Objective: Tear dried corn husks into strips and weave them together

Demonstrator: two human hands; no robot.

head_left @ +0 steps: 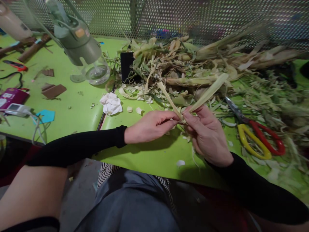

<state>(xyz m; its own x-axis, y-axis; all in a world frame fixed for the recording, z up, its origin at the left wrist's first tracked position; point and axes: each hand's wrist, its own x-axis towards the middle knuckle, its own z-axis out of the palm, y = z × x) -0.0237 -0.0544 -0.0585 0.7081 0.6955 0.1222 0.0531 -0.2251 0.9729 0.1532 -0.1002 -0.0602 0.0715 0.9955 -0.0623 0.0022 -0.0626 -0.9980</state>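
Between my two hands is a pale strip of corn husk (210, 91), bent into a V with one end rising to the left and a broader end to the right. My left hand (154, 125) pinches it near the bend, thumb and forefinger pressed together. Close beside it, my right hand (207, 132) grips the husk with thumb and curled fingers. The fingertips nearly meet and hide the bend itself. To the right of my right hand lie scissors (256, 135) with one red and one yellow handle. A heap of dried corn husks (173, 64) spreads behind both hands.
A perforated metal screen (159, 19) borders the back of the green table (77, 124). A large water bottle (82, 45) stands at the back left. Crumpled tissue (111, 103), a white charger with cable (18, 109) and a red-handled cutter (15, 65) lie to the left.
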